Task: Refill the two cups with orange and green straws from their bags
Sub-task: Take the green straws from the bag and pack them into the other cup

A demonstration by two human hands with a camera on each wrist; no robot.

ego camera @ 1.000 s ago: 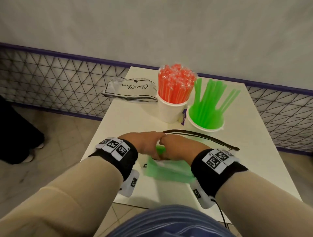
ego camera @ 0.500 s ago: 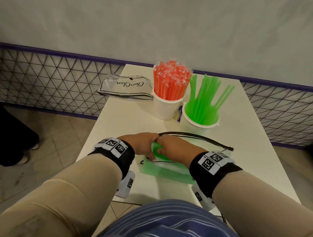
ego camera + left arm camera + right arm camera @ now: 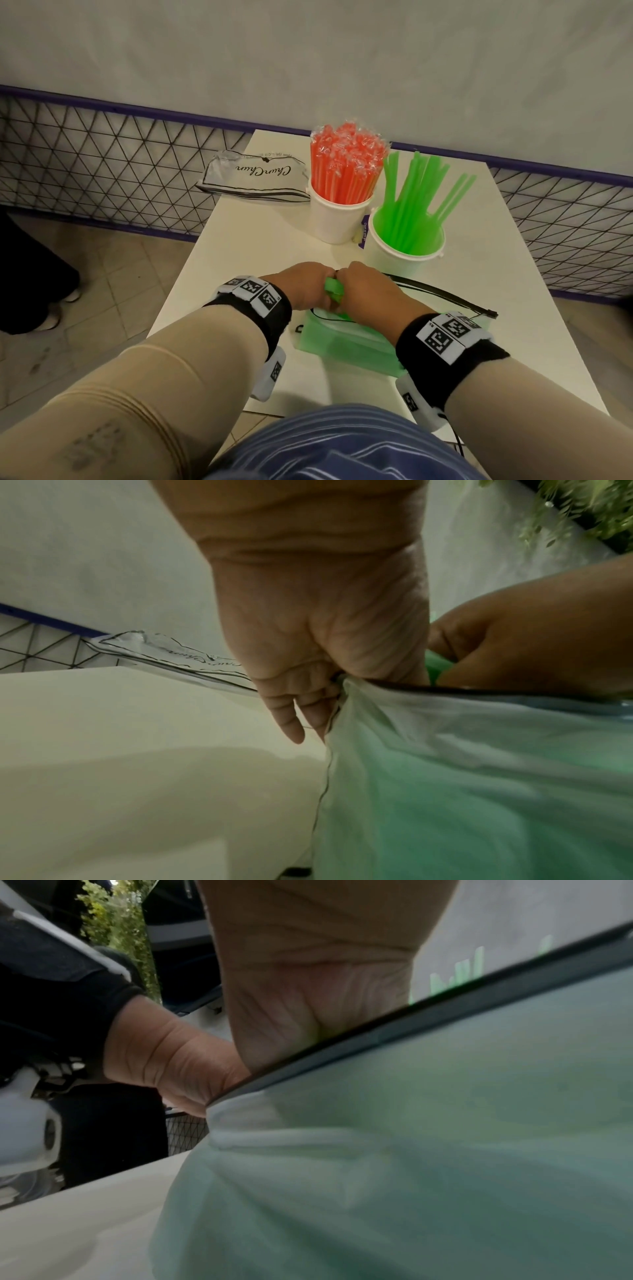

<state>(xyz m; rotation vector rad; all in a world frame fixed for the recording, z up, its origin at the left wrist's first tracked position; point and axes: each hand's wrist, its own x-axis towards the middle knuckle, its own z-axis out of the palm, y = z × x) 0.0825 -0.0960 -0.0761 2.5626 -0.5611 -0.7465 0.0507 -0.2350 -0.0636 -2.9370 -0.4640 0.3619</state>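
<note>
1. The left hand (image 3: 301, 286) is curled at the corner of the bag of green straws (image 3: 346, 346), pinching the bag's black-edged rim (the left wrist view shows its fingers (image 3: 301, 696) bunched on that seam).
2. The right hand (image 3: 366, 291) sits knuckle to knuckle with the left, fingers closed around a bundle of green straws (image 3: 333, 287) at the bag's mouth.
3. The bag lies on the near part of the white table (image 3: 239, 260), translucent, tinted green by its contents.
4. Beyond the hands stand two white cups: the green-straw cup (image 3: 404, 263) loosely filled, the orange-straw cup (image 3: 337, 219) packed with wrapped straws.
5. The second bag (image 3: 255, 178) lies flat, just left of the orange-straw cup.
</note>
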